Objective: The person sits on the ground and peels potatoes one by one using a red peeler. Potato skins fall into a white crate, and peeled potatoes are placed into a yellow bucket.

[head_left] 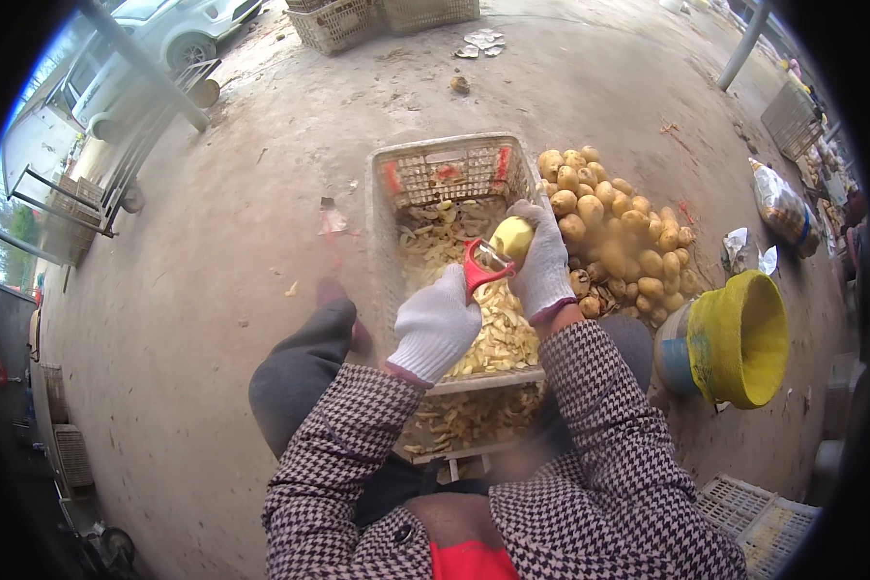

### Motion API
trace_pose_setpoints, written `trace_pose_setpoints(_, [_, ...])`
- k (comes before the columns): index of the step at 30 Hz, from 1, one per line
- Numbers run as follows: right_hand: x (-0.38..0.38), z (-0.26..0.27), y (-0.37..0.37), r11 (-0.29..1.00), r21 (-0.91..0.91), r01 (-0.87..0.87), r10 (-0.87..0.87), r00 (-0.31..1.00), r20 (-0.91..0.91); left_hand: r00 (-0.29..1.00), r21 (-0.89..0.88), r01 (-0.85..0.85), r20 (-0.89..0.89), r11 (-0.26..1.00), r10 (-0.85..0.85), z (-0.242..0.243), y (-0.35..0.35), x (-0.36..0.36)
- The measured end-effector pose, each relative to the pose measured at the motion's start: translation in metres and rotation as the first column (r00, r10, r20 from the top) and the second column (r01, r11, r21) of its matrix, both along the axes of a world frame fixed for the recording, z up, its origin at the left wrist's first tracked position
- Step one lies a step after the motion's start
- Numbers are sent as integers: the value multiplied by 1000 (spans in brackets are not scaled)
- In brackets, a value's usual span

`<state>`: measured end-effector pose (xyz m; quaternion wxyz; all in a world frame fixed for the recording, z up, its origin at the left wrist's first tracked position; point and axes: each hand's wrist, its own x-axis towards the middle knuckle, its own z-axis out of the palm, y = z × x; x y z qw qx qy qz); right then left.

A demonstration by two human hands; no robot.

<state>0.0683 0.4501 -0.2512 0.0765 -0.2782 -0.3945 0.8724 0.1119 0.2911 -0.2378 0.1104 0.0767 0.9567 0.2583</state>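
Note:
My left hand point(435, 326), in a white knit glove, grips the handle of a red Y-shaped peeler point(484, 264). The peeler's metal blade is against or very near the side of a potato point(511, 238), whose visible surface is mostly peeled and pale yellow. My right hand point(541, 261), gloved alike, holds that potato from its far and right side. Both hands are above a plastic crate point(446, 146) with lattice walls and red marks. Potato peelings point(504, 333) cover much of the crate's inside. Unpeeled potatoes point(609, 210) lie heaped just right of the crate.
A bucket point(674, 348) with a yellow mesh sack point(750, 341) over its mouth lies tilted at right. More peelings point(471, 417) are close before me. Crates point(333, 27) stand at the back, a flat cart point(130, 156) at left. A filled bag point(784, 206) lies far right.

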Motion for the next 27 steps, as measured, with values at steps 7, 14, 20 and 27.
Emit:
trace_pose_setpoints(7, [-12,-14,13,995,-32,94,-90,991,95,986,82,-131,117,988,121,-6,-17,3])
trace_pose_setpoints(14, [-5,-13,-11,990,141,-17,13,999,29,998,-32,15,-66,999,-17,3,-3,-2])
trace_pose_setpoints(20, [-10,0,24,974,-153,168,-149,980,130,961,22,6,278,1000,-11,-21,-22,6])
trace_pose_setpoints(27, [-4,-15,15,995,18,-97,95,991,90,917,429,-263,389,864,86,-32,-29,-17])
